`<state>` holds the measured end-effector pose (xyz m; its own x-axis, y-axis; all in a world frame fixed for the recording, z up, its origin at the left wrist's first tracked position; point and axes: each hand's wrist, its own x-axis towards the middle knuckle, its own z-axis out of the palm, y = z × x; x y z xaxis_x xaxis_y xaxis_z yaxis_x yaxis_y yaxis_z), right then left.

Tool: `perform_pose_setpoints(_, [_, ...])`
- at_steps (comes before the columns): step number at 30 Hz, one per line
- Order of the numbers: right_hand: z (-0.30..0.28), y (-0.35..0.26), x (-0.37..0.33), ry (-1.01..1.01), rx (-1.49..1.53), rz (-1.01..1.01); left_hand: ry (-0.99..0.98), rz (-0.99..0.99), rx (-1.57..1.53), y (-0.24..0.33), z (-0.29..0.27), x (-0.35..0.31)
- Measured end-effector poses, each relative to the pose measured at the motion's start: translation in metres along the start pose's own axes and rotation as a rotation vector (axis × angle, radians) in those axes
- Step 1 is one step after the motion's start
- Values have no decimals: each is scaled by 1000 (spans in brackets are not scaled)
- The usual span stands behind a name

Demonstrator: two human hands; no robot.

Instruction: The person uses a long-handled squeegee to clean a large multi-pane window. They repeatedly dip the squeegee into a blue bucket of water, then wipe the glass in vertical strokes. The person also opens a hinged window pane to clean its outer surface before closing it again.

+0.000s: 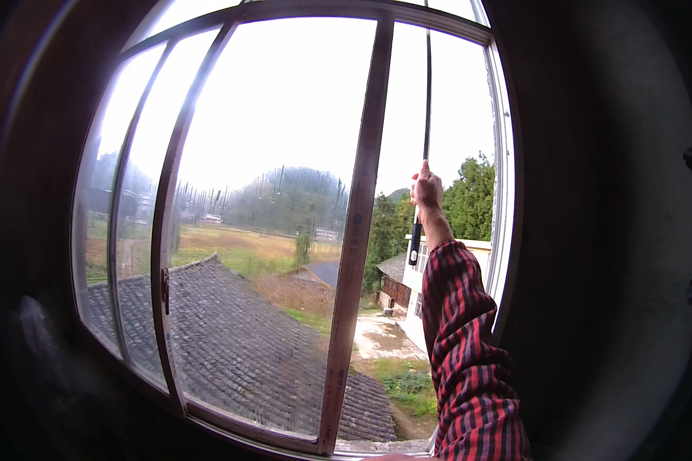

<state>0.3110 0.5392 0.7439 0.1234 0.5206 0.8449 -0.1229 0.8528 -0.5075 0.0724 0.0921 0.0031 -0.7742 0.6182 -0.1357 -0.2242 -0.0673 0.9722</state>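
**Right hand gripping black pole at window gap**

Your right hand has the pole; fingers curled all the way round it, fist raised. Left hand out of view, can't tell its grip.

Pole position: near vertical in the right-hand gap of the window frame, running up from your fist past the top crossbar and out at the picture's upper edge. Far end not visible. Below your fist, the thick black handle hangs free with a pale patch near its end.

Your arm, in a red-and-black checked sleeve, reaches up from the lower edge, right of centre.

Left of the pole: glass panel, streaky low down, with a latch on its left upright. Beyond the glass: grey tiled roof, grassy field. Behind your hand: green trees and a white building.
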Motion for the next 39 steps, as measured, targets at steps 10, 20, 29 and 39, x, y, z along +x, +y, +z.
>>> perform_pose_setpoints(10, [11,9,-9,-11,80,-52,-35,-22,-24,11,7,-15])
perform_pose_setpoints(20, [-5,86,-44,-30,-16,-82,-67,-43,-24,14,10,-20])
perform_pose_setpoints(29, [-41,187,-120,-22,0,-66,-100,-11,12,23,36,-2])
perform_pose_setpoints(39, [-99,223,-283,-26,-119,3,-105,-36,59,45,19,-43])
